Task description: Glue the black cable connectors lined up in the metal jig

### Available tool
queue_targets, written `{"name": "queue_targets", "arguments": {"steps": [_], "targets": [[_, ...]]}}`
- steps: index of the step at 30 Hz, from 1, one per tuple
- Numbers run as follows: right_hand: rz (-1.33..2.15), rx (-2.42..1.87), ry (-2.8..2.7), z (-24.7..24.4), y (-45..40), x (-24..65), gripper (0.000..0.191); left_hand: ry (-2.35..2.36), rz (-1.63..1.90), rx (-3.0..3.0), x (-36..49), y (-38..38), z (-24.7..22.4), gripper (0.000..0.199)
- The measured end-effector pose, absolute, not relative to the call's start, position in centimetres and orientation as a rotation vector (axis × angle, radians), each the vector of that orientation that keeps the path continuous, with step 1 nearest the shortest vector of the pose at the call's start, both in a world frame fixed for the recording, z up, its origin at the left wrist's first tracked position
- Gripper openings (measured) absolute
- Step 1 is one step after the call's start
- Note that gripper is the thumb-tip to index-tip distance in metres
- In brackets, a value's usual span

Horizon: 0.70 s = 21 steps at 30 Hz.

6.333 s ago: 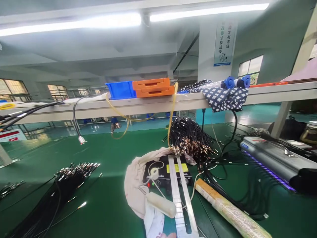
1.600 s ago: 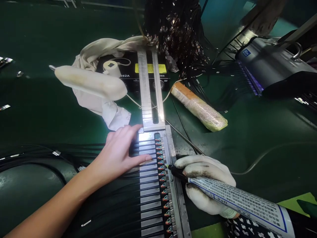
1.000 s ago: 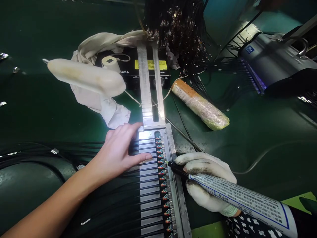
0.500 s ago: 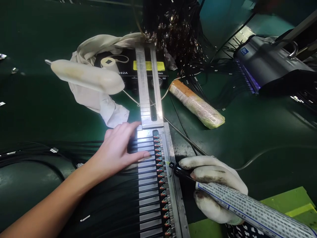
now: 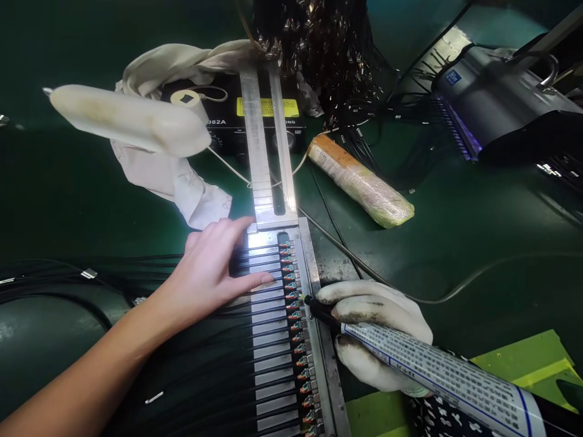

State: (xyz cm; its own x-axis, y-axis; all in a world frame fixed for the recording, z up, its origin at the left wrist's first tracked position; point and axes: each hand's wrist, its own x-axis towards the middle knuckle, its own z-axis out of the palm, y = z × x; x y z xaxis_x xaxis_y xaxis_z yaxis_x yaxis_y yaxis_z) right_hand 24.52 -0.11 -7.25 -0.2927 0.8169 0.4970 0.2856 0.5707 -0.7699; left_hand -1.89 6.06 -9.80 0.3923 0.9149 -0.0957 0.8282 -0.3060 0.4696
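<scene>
Factory assembly bench, electronics cable line. Green anti-static mat (image 5: 478, 243) covered worktop. Metal jig (image 5: 273, 340) held row of black cables with small connectors. Heap of finished cables (image 5: 319, 48) lay behind. Black controller box (image 5: 255, 124) and grey UV lamp unit (image 5: 496, 103) stood on bench.

Green mat (image 5: 478, 230), white glove (image 5: 378, 315), black cables (image 5: 204, 358), yellow label (image 5: 268, 107)
</scene>
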Motion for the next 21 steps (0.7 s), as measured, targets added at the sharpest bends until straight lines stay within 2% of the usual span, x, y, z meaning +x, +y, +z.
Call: {"name": "queue_targets", "arguments": {"steps": [21], "targets": [[0.697,-0.875,-1.866,-6.70,0.11,24.54,0.014,1.501,0.260,2.214,-1.88,6.10,-9.76,0.080]]}}
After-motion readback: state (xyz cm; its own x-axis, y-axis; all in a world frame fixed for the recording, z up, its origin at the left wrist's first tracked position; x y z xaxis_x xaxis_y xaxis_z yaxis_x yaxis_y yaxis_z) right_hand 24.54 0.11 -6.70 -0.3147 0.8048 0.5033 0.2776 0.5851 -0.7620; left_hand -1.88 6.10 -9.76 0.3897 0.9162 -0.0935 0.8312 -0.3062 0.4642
